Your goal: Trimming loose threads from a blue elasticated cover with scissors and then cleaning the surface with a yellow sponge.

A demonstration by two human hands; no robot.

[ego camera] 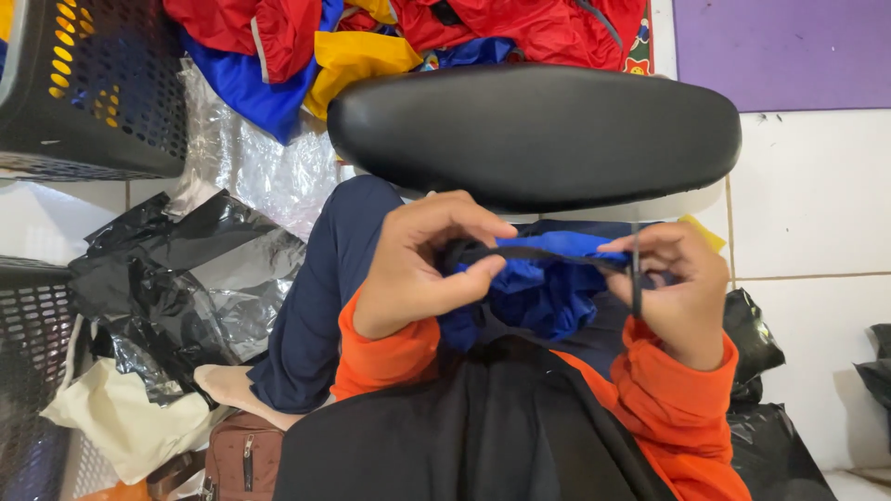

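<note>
My left hand (418, 264) and my right hand (677, 288) hold a bunched blue cloth (548, 283) over my lap. A black band (548, 252) along the cloth's top edge is stretched between the two hands, pinched by the fingers of each. A thin black cord hangs down across my right hand's fingers. Both wrists wear orange sleeves. A black cloth (464, 436) covers my lap below the hands.
A black padded seat (534, 130) lies just beyond my hands. Red, blue and yellow cloths (306, 46) are piled behind it. Black perforated baskets (93, 93) stand at left, with black plastic bags (186, 278), a cream bag and a brown bag (241, 459) on the white tiles.
</note>
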